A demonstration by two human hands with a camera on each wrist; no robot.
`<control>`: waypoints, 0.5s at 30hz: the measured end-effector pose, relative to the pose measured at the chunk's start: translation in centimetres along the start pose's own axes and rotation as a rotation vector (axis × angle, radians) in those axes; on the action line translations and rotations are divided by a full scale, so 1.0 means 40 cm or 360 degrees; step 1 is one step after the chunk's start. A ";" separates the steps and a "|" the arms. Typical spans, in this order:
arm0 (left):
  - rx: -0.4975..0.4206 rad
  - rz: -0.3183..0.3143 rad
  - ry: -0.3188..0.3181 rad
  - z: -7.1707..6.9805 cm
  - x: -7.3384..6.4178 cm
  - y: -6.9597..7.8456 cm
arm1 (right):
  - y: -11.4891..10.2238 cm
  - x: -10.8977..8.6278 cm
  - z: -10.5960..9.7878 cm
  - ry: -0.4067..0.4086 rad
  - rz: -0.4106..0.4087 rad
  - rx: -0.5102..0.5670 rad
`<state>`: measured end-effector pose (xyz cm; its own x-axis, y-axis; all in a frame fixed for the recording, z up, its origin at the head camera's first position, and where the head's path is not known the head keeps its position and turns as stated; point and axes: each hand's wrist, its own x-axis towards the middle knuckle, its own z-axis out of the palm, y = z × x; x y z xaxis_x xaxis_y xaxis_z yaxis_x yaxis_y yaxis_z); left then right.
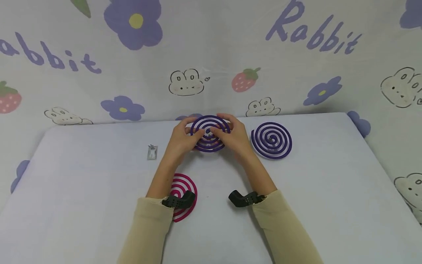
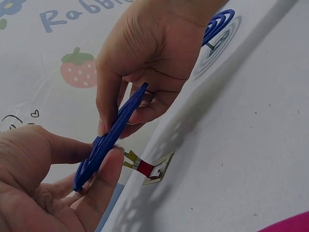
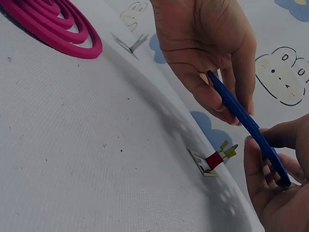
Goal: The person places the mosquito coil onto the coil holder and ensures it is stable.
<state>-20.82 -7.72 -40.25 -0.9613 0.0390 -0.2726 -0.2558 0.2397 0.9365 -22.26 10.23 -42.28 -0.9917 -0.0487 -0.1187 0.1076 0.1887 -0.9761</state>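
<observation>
Up near the far edge of the table, my left hand (image 1: pixel 182 137) and right hand (image 1: pixel 235 137) hold a dark purple mosquito coil (image 1: pixel 210 116) between them. The thumbs press near its centre, with the other fingers behind it. Both wrist views show the coil tilted and pinched from either side. Just below it, apart from it, a small metal coil stand (image 2: pixel 157 169) with a red and yellow upright part (image 3: pixel 217 157) sits on the table. Whether the upright touches the coil cannot be told from the head view.
A second purple coil (image 1: pixel 272 139) is at the right, raised on a stand (image 2: pixel 211 46). A pink coil (image 1: pixel 196 192) lies partly hidden under my left forearm. Another small metal stand (image 1: pixel 152 152) is left of my hands. A printed cloth (image 1: pixel 221 44) hangs behind the white table (image 1: pixel 329 183).
</observation>
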 end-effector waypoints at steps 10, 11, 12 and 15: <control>0.0003 0.0015 0.0009 0.011 0.002 -0.012 | 0.004 -0.004 0.006 0.0010 -0.0013 -0.0053; 0.0005 0.0018 0.0016 0.012 0.003 -0.013 | 0.004 -0.003 0.006 0.0009 -0.0012 -0.0056; 0.0009 0.0023 0.0025 0.013 0.004 -0.014 | 0.003 -0.003 0.006 0.0006 -0.0009 -0.0053; 0.0000 0.0030 0.0048 0.015 0.006 -0.018 | 0.005 -0.002 0.006 0.0005 -0.0007 -0.0045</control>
<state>-20.82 -7.28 -41.13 -0.9686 0.0142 -0.2481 -0.2376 0.2393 0.9414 -22.13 10.02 -42.49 -0.9924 -0.0465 -0.1140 0.1014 0.2163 -0.9710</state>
